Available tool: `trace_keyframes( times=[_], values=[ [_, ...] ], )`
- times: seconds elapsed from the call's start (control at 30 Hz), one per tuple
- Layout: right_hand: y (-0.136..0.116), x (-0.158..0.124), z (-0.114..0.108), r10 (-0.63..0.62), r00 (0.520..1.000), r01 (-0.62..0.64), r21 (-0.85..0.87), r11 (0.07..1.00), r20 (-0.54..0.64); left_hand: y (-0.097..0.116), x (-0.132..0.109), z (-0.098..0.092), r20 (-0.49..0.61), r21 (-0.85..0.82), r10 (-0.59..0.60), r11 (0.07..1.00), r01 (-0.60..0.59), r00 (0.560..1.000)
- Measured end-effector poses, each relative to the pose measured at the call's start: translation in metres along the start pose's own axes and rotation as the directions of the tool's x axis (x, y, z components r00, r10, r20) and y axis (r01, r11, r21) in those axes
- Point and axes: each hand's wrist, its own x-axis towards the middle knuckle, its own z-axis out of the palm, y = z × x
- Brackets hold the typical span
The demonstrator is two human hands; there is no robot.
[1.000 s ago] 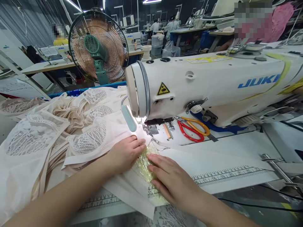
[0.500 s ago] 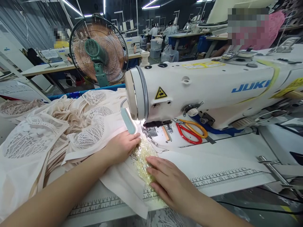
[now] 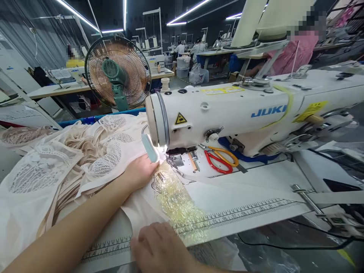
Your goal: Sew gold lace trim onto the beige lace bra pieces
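A white JUKI sewing machine (image 3: pixel 227 113) stands on the table. My left hand (image 3: pixel 140 171) rests on the cream fabric strip (image 3: pixel 135 210) just left of the needle area (image 3: pixel 170 159); its fingertips are hidden behind the small blue lamp (image 3: pixel 149 148). My right hand (image 3: pixel 159 248) lies at the table's near edge, fingers curled down over the lower end of the fabric strip. A crinkled yellowish plastic sheet (image 3: pixel 178 201) lies between the hands, uncovered.
A heap of cream lace garments (image 3: pixel 57 163) fills the left side. Red and orange scissors (image 3: pixel 220 159) lie under the machine arm. A printed ruler (image 3: pixel 244 212) runs along the table. A green fan (image 3: pixel 118 74) stands behind. Other people work at far tables.
My right hand has pulled back from the plastic sheet to the table's near edge. My left hand has slid forward toward the needle with the fabric. The view has tilted upward.
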Motion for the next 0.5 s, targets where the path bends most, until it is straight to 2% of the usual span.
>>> trace_keyframes(
  times=[0.07, 0.13, 0.17, 0.27, 0.3, 0.4, 0.5],
  values=[
    [-0.006, -0.002, 0.007, 0.015, 0.998, -0.010, -0.078, 0.997, 0.061, 0.004, -0.014, -0.009, -0.002, 0.038, -0.038, 0.999, 0.038, 0.999],
    [-0.002, -0.002, 0.005, 0.018, 0.988, 0.000, -0.117, 0.993, 0.150, 0.005, -0.036, -0.018, -0.028, 0.103, -0.084, 0.991, 0.087, 0.996],
    [0.002, -0.002, 0.001, -0.003, 0.976, 0.029, -0.119, 0.992, 0.216, 0.004, -0.050, -0.022, -0.080, 0.163, -0.128, 0.977, 0.139, 0.989],
    [0.015, 0.002, -0.017, -0.110, 0.891, 0.128, -0.011, 0.992, 0.441, -0.011, -0.090, -0.027, -0.156, 0.287, -0.193, 0.929, 0.232, 0.969],
    [0.018, 0.004, -0.024, -0.121, 0.852, 0.116, 0.042, 0.992, 0.509, -0.020, -0.101, -0.027, -0.159, 0.284, -0.238, 0.918, 0.275, 0.958],
    [0.027, 0.013, -0.048, -0.008, 0.777, -0.047, 0.070, 0.996, 0.629, -0.051, -0.124, -0.028, -0.062, 0.118, -0.409, 0.903, 0.414, 0.910],
    [0.036, 0.024, -0.081, 0.075, 0.786, -0.154, 0.076, 0.985, 0.614, -0.077, -0.137, -0.038, -0.012, -0.099, -0.482, 0.872, 0.479, 0.876]
  ],
)
